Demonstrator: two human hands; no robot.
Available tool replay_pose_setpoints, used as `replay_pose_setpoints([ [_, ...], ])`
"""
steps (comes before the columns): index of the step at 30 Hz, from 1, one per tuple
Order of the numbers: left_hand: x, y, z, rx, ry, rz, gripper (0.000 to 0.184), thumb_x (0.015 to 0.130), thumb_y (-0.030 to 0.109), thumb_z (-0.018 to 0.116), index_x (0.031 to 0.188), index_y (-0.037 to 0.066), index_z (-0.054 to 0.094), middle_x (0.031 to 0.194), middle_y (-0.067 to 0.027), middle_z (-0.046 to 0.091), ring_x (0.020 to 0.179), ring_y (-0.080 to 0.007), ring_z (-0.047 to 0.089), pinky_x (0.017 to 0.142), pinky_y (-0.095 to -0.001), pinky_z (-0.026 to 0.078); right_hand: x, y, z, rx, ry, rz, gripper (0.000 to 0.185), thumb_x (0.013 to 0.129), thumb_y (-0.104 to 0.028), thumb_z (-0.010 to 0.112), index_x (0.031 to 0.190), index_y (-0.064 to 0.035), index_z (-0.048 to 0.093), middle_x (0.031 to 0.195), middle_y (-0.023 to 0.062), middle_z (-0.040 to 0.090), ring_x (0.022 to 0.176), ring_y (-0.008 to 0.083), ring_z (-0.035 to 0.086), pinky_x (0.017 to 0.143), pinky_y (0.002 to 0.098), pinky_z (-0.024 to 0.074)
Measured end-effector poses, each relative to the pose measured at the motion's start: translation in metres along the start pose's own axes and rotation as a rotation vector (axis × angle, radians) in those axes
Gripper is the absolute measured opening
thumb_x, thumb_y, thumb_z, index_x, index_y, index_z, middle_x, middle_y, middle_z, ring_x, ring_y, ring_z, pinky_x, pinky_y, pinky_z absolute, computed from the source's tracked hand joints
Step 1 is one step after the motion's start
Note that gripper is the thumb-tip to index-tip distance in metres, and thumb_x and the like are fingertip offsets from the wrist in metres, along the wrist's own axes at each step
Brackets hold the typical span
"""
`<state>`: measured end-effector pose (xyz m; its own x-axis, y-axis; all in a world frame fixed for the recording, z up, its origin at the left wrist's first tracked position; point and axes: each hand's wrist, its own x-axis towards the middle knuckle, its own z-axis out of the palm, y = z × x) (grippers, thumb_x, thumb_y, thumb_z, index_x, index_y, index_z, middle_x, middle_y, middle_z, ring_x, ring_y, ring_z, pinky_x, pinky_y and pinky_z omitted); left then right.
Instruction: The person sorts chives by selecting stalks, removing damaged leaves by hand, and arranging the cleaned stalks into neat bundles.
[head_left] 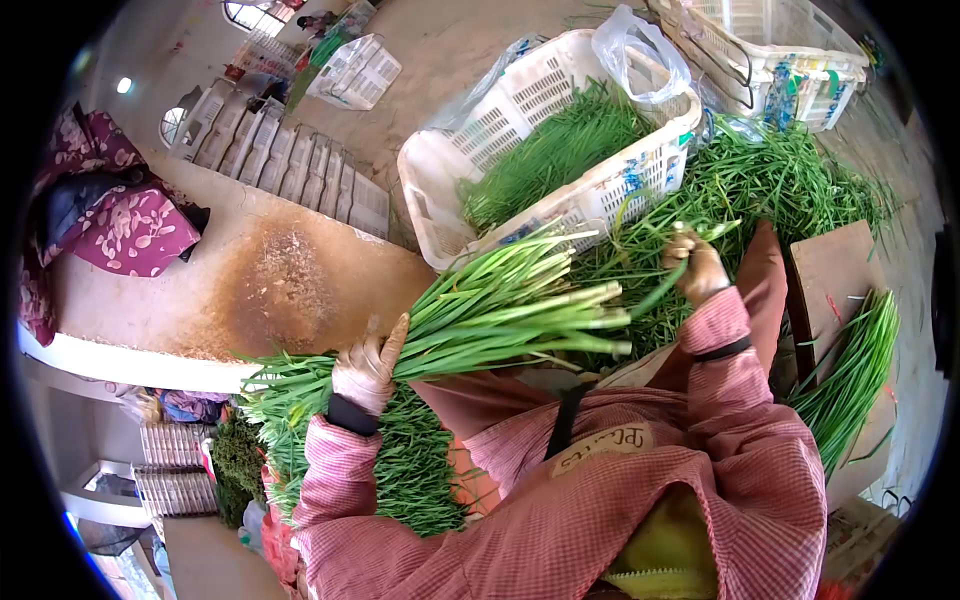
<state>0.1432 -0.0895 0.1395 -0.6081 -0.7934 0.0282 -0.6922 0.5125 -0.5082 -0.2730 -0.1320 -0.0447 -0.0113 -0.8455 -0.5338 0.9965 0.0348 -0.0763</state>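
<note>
I have a bunch (500, 325) in my left hand (366, 372), lying crosswise before my lap, stem ends to the right. My right hand (698, 266), right of that bunch and in front of the heap (790, 180), holds a few stalks (718, 230). Ahead of me stands a crate (655, 165) with greens (565, 150) in it and a bag (640, 55) over its right end. The heap lies right of the crate; behind it is a second crate (820, 90). On my left is a ledge (350, 290), a cloth (130, 225) on it, stacked crates (290, 155) behind. Below my left forearm is a pile (420, 470). At my far right, another bunch (855, 370) lies on a board (845, 250).
</note>
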Motion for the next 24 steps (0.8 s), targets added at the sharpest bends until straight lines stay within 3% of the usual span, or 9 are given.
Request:
replay_pose_setpoints([
  [5,-0.015,-0.022,0.007,0.111,-0.052,0.036,0.076,0.06,0.0,0.053,0.13,0.021,0.036,0.116,-0.0107,0.051,0.07,-0.0242,0.055,0.065,-0.0356,0.048,0.003,-0.074,-0.027,-0.151,-0.742,0.22,0.016,0.09,-0.014,0.042,0.089,-0.0035,0.053,0.062,0.0012,0.049,0.053,0.0101,0.043,0.046,0.0218,0.0348],
  [8,-0.008,-0.018,0.009,0.053,-0.042,0.02,0.082,0.059,-0.003,0.053,0.133,0.022,0.03,0.115,-0.0104,0.052,0.07,-0.0244,0.055,0.064,-0.0366,0.048,0.012,-0.059,-0.02,-2.587,-0.115,0.262,0.027,0.078,-0.014,0.057,0.102,-0.0016,0.055,0.09,0.0142,0.063,0.085,0.0207,0.061,0.072,0.0313,0.0499],
  [9,-0.007,-0.018,0.009,0.027,-0.044,0.012,0.084,0.058,-0.003,0.054,0.134,0.022,0.028,0.114,-0.0106,0.052,0.069,-0.0248,0.055,0.063,-0.0373,0.048,-0.029,-0.043,-0.014,-2.989,0.06,-0.261,0.029,0.075,-0.013,0.061,0.103,-0.0069,0.058,0.093,0.0137,0.063,0.085,0.0239,0.061,0.078,0.0325,0.0484],
  [11,-0.002,-0.016,0.01,-0.003,-0.01,-0.002,0.088,0.057,-0.001,0.057,0.136,0.02,0.024,0.114,-0.0124,0.051,0.069,-0.0266,0.055,0.063,-0.0375,0.048,-0.019,-0.023,-0.009,-2.358,0.098,-0.598,0.021,0.074,-0.012,0.063,0.095,-0.0106,0.062,0.092,0.0104,0.064,0.086,0.0226,0.06,0.077,0.0326,0.0488],
  [13,-0.005,-0.014,0.011,-0.15,-0.143,-0.078,0.089,0.056,0.0,0.058,0.136,0.017,0.023,0.114,-0.014,0.051,0.072,-0.028,0.056,0.065,-0.0368,0.048,-0.041,0.018,0.012,-1.84,-0.246,-0.709,0.022,0.072,-0.016,0.066,0.093,-0.0097,0.063,0.098,0.0105,0.062,0.088,0.0228,0.06,0.076,0.0323,0.0489],
  [15,0.003,-0.009,0.008,-0.14,-0.131,-0.07,0.086,0.057,0.001,0.059,0.135,0.015,0.024,0.114,-0.0147,0.051,0.076,-0.0287,0.057,0.067,-0.036,0.048,-0.055,0.05,0.027,-1.883,-0.554,-0.949,0.028,0.077,-0.028,0.06,0.098,-0.0089,0.061,0.096,0.0105,0.061,0.088,0.0224,0.058,0.081,0.0373,0.046],
  [19,0.013,0.009,-0.006,-0.218,-0.051,-0.048,0.083,0.059,0.005,0.062,0.133,0.013,0.028,0.114,-0.0101,0.052,0.078,-0.0285,0.057,0.072,-0.0363,0.048,-0.054,0.11,0.053,-2.427,-0.484,-0.96,0.046,0.07,-0.041,0.065,0.103,-0.0088,0.061,0.123,0.0145,0.046,0.121,0.0307,0.032,0.103,0.04,0.0197],
  [22,0.016,0.02,-0.016,-0.125,0.057,0.09,0.081,0.058,0.01,0.064,0.132,0.013,0.031,0.112,-0.0062,0.053,0.077,-0.0229,0.058,0.083,-0.0383,0.044,-0.039,0.129,0.06,-1.952,-0.63,-0.664,0.042,0.068,-0.037,0.068,0.099,-0.0091,0.061,0.125,0.0161,0.043,0.121,0.0332,0.031,0.102,0.0412,0.0189],
  [24,0.014,0.02,-0.012,-0.114,0.059,0.086,0.081,0.058,0.01,0.064,0.132,0.013,0.031,0.113,-0.0062,0.053,0.076,-0.0223,0.058,0.082,-0.0377,0.044,-0.035,0.128,0.061,-1.698,-0.789,-0.702,0.022,0.071,-0.026,0.066,0.087,-0.0117,0.064,0.103,0.0122,0.056,0.106,0.0287,0.045,0.095,0.0416,0.0286],
])
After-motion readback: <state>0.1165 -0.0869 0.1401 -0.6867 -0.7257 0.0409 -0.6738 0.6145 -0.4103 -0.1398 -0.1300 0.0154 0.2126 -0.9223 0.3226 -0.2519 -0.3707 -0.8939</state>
